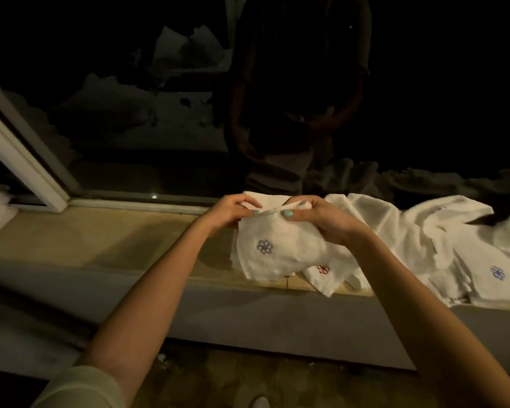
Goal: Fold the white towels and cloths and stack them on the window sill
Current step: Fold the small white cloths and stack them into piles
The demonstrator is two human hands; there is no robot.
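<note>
Dim, warm light falls on the beige window sill [100, 240], which runs left and right beneath the grip. Just beyond the grip is the dark window pane [130, 128], showing faint reflections; its white frame [21, 160] slants far to the left. Below the grip, a grey wall face [218, 319] drops to a brownish floor [248, 378].

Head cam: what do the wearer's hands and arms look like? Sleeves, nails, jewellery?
Left hand and right hand: bare, no rings, watch or gloves visible. Thumbnails painted mint-teal. Forearms uncovered; a pale sleeve shows on the left upper arm at the bottom edge. No right sleeve in view.
</note>
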